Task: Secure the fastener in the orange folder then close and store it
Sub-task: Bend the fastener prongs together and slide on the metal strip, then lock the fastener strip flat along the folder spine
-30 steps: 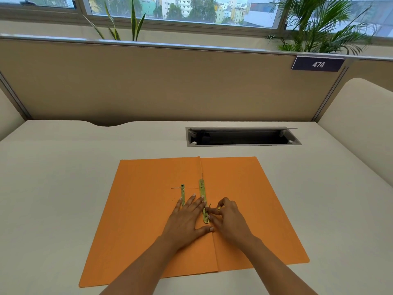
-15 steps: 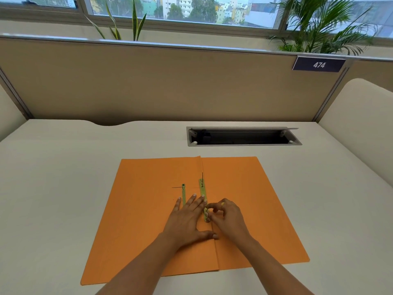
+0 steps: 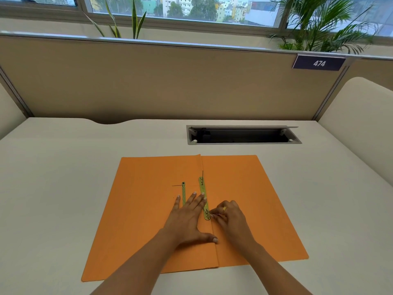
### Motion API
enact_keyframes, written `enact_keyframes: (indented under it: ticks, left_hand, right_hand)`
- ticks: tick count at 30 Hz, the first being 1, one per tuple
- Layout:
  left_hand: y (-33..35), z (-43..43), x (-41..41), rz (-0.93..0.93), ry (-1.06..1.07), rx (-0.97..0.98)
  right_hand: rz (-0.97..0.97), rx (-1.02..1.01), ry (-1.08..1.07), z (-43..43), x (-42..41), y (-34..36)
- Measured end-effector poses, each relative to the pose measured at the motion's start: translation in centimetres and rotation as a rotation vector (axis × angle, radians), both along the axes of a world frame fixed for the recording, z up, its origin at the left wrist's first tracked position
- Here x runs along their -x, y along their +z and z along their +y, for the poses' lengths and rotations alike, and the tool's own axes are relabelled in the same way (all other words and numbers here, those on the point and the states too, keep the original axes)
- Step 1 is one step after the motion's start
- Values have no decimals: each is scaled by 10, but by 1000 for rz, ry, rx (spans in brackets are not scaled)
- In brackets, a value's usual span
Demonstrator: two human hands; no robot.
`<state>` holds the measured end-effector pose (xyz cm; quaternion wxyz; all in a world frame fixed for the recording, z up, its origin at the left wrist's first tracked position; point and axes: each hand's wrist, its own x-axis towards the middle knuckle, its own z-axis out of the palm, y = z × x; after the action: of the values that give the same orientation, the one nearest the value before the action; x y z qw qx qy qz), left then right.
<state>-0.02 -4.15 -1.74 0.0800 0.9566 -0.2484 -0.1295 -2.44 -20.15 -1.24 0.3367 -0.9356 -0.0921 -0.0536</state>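
An orange folder (image 3: 244, 188) lies open and flat on the desk. Along its centre crease sits a green-gold fastener bar (image 3: 203, 194) with a thin metal prong standing up at its far end. A second, narrower fastener strip (image 3: 183, 191) lies to its left on the left flap. My left hand (image 3: 189, 218) rests flat with fingers spread, pressing on the left flap and both strips. My right hand (image 3: 228, 218) pinches the thin prong at the near end of the fastener bar between thumb and fingertips.
A rectangular cable slot (image 3: 242, 135) with a raised lid is cut into the desk behind the folder. A beige partition (image 3: 170, 81) with a "474" sign (image 3: 319, 63) closes the back. Curved side panels stand left and right. Plants line the window sill.
My right hand's fingers have curled tighter around the near end of the fastener bar and now pinch the thin prong. The left hand stays flat on the folder.
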Motion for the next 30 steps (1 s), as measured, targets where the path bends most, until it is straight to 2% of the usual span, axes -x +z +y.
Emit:
enact_keyframes:
  ticks: [6,13,21,25,30]
  left_hand:
    - [1,0,0,10,-5,-18]
    - [5,-2,0,17,-8,-36]
    - [1,-1,-1,6,-23,-42]
    - [0,0,-1,-5,-16,-32]
    - [0,-1,0,-3,-12,-15]
  right_hand:
    - [-13,-9,18,4,6,-4]
    - [-3,-54,-114,16,7,-10]
    - [-18,28,-174,26,10,-15]
    - [-71,36,-113,23,15,-16]
    - [-83,-58,-13,11,15,-13]
